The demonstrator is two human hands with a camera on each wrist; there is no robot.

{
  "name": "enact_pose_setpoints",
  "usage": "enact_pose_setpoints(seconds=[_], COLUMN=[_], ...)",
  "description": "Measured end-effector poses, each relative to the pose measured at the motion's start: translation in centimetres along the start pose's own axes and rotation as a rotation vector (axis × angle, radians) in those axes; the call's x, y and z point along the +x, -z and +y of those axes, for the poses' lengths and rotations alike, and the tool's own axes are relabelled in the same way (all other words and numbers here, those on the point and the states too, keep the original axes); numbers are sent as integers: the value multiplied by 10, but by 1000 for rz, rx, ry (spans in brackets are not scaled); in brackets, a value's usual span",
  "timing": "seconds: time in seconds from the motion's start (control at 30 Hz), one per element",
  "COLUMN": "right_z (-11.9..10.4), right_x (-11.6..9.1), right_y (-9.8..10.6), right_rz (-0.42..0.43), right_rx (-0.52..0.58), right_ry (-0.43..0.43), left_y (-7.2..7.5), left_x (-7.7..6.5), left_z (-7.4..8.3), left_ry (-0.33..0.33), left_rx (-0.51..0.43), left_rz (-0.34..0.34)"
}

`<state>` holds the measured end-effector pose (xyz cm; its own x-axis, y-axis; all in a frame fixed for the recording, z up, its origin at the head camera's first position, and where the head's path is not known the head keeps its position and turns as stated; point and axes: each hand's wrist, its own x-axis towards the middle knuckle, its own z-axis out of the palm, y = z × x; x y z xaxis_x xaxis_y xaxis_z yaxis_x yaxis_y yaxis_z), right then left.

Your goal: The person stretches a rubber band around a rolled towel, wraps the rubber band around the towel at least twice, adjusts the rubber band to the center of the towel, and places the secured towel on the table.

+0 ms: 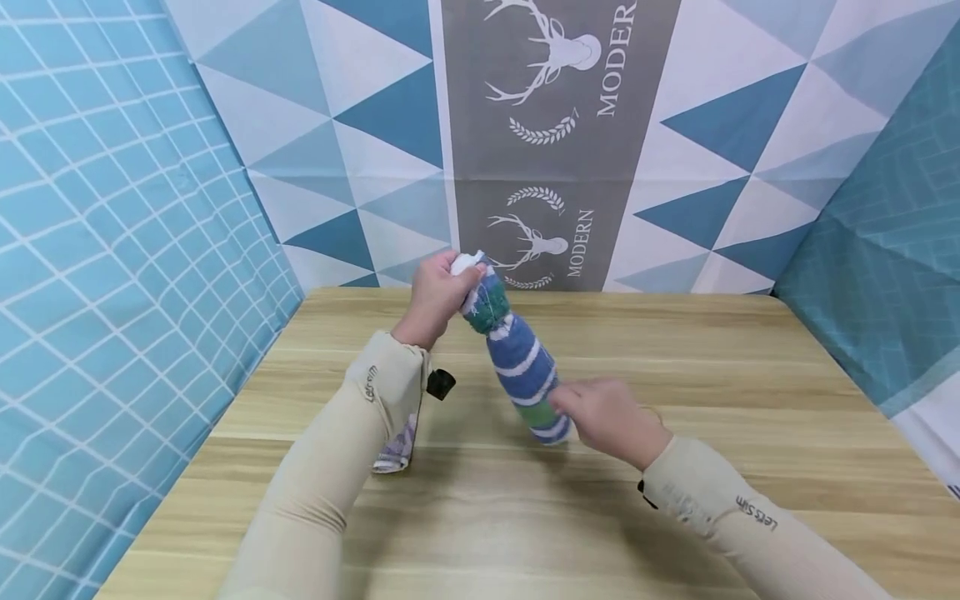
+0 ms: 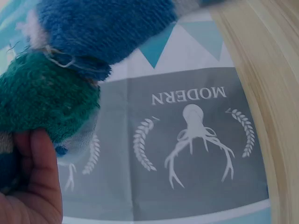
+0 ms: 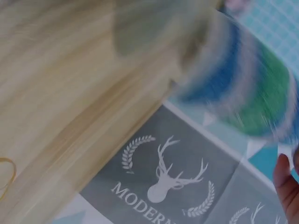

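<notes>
A plump, fuzzy sock (image 1: 522, 367) with blue, white and green stripes hangs slanting over the table, drawn in to a narrow waist near its upper end. At its top my left hand (image 1: 442, 292) grips the bunched fabric. In the left wrist view, loose threads show at the waist of the sock (image 2: 98, 32), and my left fingers (image 2: 44, 154) press the green part. My right hand (image 1: 607, 417) is at the sock's lower side, blurred. Close up, the sock (image 3: 254, 84) is smeared, with right fingertips (image 3: 282, 170) by its lower end; whether they grip it I cannot tell.
A folded printed cloth (image 1: 397, 450) lies on the wooden table (image 1: 480, 525), partly behind the left forearm. A thin yellow band (image 3: 7, 175) lies on the tabletop by the right wrist. Patterned sheets (image 1: 390, 125) hang at the back and both sides.
</notes>
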<state>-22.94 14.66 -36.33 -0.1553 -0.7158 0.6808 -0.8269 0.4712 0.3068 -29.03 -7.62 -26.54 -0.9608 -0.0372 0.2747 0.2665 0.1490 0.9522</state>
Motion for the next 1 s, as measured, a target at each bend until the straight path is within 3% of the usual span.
enact_pose_setpoints(seconds=[0.13, 0.3, 0.37, 0.47, 0.77, 1.0], right_z=[4, 10, 13, 16, 16, 12], right_x=[-1, 9, 15, 23, 28, 31], right_y=[-3, 10, 16, 22, 19, 18], right_rz=[70, 126, 134, 127, 151, 123], right_rx=[82, 316, 377, 397, 259, 178], right_ry=[-119, -315, -343, -305, -157, -161], left_y=[3, -5, -9, -15, -26, -34], left_x=[-2, -12, -16, -21, -25, -29], left_z=[2, -1, -1, -2, -2, -3], left_ry=[-33, -46, -72, -101, -102, -24], left_rx=[-59, -150, -157, -166, -258, -232], left_rz=[-140, -305, -369, -435, -421, -321])
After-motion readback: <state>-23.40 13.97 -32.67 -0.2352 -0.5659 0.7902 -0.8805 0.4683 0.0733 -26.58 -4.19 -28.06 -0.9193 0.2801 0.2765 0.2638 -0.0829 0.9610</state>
